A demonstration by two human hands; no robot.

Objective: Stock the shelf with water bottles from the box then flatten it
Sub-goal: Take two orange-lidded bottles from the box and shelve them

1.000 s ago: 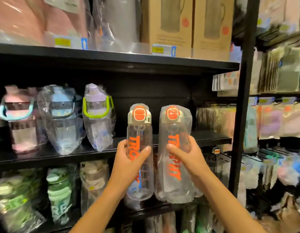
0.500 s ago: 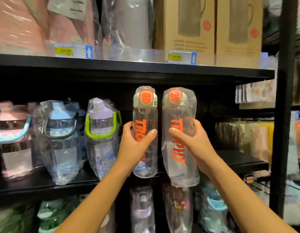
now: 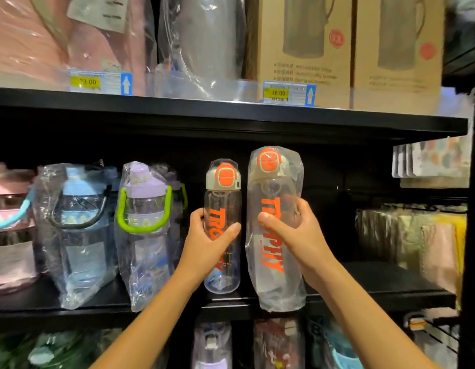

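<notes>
My left hand (image 3: 206,243) grips a clear water bottle (image 3: 222,198) with an orange cap and orange lettering, upright, its base at the black middle shelf (image 3: 390,283). My right hand (image 3: 297,235) grips a second, similar bottle (image 3: 275,182) wrapped in a loose plastic bag, held upright just right of the first, its bottom hanging over the shelf's front edge. The two bottles stand side by side, nearly touching. The box is out of view.
Bagged bottles stand left on the same shelf: one with a purple lid and green handle (image 3: 144,222), a blue one (image 3: 79,222), a pink one (image 3: 7,222). The upper shelf (image 3: 231,110) carries cartons and price tags. More bottles fill the shelf below.
Both hands have raised the two bottles from below the shelf edge up to shelf level and moved them in toward the shelf. The camera has come closer.
</notes>
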